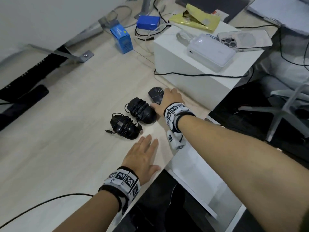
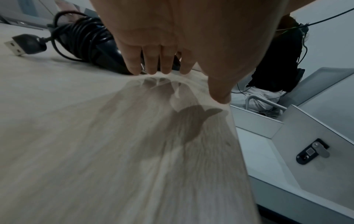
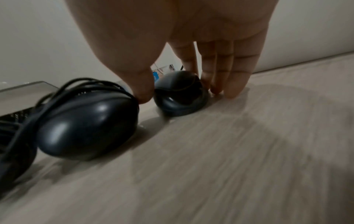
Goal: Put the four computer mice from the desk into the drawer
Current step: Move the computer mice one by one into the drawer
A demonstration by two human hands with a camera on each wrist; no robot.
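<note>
We see three black mice in a diagonal row on the pale wooden desk (image 1: 66,148). The far mouse (image 1: 156,95) is cordless, matt black with a marbled top, and lies at about one o'clock from the middle mouse (image 1: 142,110), close beside it. The middle mouse is glossy with its black cord wound round its body. The near mouse (image 1: 124,127), at about seven o'clock from the middle one, is wrapped the same way, with its USB plug (image 1: 140,128) lying loose on the desk.

Our right hand (image 1: 168,102) reaches over the far mouse: the fingers drop down its far side, the thumb comes down on its near side against the middle mouse, and the hand is partly closed about it; the mouse sits on the desk. Our left hand (image 1: 142,158) hovers flat at about five o'clock from the near mouse, fingers straight, holding nothing.

The open white drawer (image 1: 205,186) lies past the desk edge, at about five o'clock from the mice. A white box (image 1: 175,64) stands at one o'clock, carrying a phone (image 1: 244,40).
</note>
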